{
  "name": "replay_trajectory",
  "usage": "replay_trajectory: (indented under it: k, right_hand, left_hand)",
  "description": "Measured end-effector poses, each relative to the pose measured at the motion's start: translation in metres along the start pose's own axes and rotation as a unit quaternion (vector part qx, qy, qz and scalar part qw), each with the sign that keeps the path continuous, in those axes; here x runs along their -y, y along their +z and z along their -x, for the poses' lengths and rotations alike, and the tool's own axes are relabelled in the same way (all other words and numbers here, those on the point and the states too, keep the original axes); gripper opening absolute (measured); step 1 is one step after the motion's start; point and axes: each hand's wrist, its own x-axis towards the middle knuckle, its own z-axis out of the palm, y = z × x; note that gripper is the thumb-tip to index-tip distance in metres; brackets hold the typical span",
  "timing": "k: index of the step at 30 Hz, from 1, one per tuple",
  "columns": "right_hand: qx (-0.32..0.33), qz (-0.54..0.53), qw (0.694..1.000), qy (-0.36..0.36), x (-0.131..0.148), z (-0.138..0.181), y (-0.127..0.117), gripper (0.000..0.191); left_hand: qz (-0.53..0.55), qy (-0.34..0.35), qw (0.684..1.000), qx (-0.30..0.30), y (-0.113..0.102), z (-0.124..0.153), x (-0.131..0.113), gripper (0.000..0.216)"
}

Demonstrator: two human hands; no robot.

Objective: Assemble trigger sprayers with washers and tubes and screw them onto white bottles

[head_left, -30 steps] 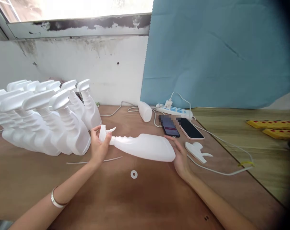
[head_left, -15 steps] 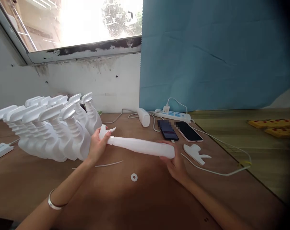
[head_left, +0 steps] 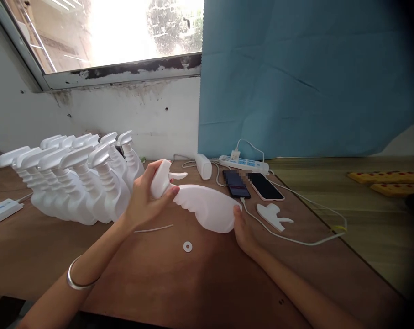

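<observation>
A white spray bottle (head_left: 210, 208) lies sideways in the air above the table, held between both hands. My left hand (head_left: 147, 194) is closed around its trigger head (head_left: 161, 178), with the curved trigger pointing right. At the bottle's base, my right hand (head_left: 245, 230) grips the bottom end, its thumb in sight and the other fingers mostly hidden. Below the bottle, a small white ring washer (head_left: 187, 246) lies on the brown table. A thin white tube (head_left: 154, 228) rests left of the washer. To the right of my right hand lies a loose white trigger head (head_left: 272, 215).
Several upright white spray bottles (head_left: 104, 194) stand in rows at the left. Behind are another white bottle (head_left: 203, 166) on its side, two phones (head_left: 237, 183) and a power strip (head_left: 246, 163) with trailing cables. A second power strip (head_left: 3, 212) lies at the far left.
The spray bottle has rolled from its narrow edge to its broad, ridged side. My left hand has moved right and slightly up with the trigger head; my right hand has shifted slightly left.
</observation>
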Motion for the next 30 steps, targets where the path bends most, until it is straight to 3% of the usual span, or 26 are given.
replay_trajectory:
  k: [4,6,10,14,18,22,26,30]
  right_hand:
    - [0.089,-0.112,0.988,0.061,-0.001,0.009,0.013,0.063]
    - [0.128,-0.154,0.976,0.085,0.000,0.015,0.019,0.061]
    - [0.163,-0.161,0.969,0.095,0.000,0.023,0.025,0.057]
    - [0.171,-0.196,0.959,0.114,-0.001,0.019,0.027,0.048]
    - [0.203,-0.182,0.956,0.112,0.000,0.015,0.029,0.050]
    - [0.223,-0.148,0.957,0.113,0.005,0.016,0.030,0.050]
    - [0.210,-0.131,0.961,0.126,0.009,0.017,0.031,0.050]
    - [0.206,-0.132,0.960,0.136,0.009,0.015,0.032,0.047]
  left_hand:
    - [0.106,0.030,0.992,0.057,0.005,-0.009,-0.010,0.057]
    - [0.168,0.046,0.984,0.043,0.016,-0.013,-0.019,0.056]
    - [0.290,0.005,0.957,0.011,0.041,-0.024,-0.036,0.024]
    - [0.353,-0.009,0.933,-0.067,0.042,-0.042,-0.031,0.014]
    - [0.319,0.023,0.934,-0.157,0.021,-0.057,-0.005,0.012]
    - [0.232,0.036,0.954,-0.189,0.008,-0.069,0.035,0.007]
    - [0.127,-0.008,0.959,-0.252,0.011,-0.080,0.086,0.011]
    - [0.017,-0.048,0.967,-0.250,0.011,-0.087,0.118,0.013]
